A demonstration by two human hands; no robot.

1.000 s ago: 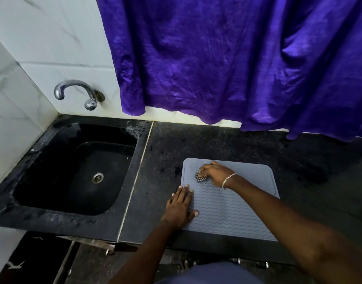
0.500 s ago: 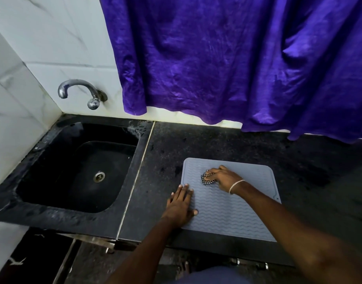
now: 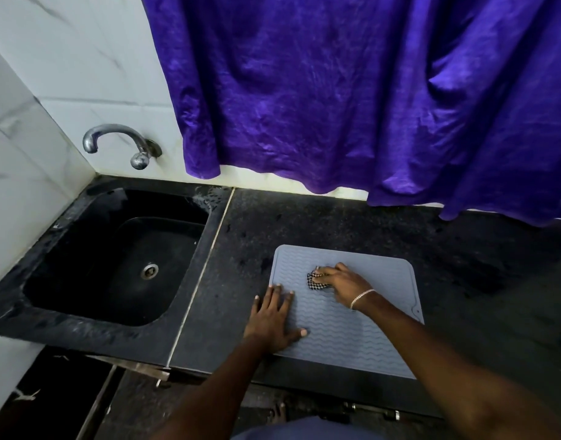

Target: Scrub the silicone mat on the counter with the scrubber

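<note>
- The silicone mat (image 3: 352, 328), grey with a wavy ribbed surface, lies flat on the dark counter (image 3: 336, 223), near the front edge and to the right of the sink (image 3: 107, 258).
- The right hand (image 3: 342, 282) rests on the upper middle area of the mat, fingers curled over the scrubber (image 3: 315, 281).
- The scrubber is a small black-and-white checkered piece. It protrudes at the fingertips and is in contact with the mat surface. Most of it is hidden under the hand, so its full shape cannot be determined.
- A thin bracelet (image 3: 361, 298) sits on the right wrist.
- The left hand (image 3: 274, 319) lies flat, palm down, fingers spread. It bears on the left edge of the mat: the thumb and inner fingers are on the mat, and the outer part of the hand is on the counter. It grips nothing.
- The two hands are apart, with a strip of bare mat between them.
- The sink is black, with a metal drain (image 3: 150, 270) at its centre. A metal tap (image 3: 120, 144) projects from the white tiled wall (image 3: 50, 74) above it.
- A purple curtain (image 3: 352, 90) hangs behind the counter; its hem sits above the rear edge of the counter.
</note>
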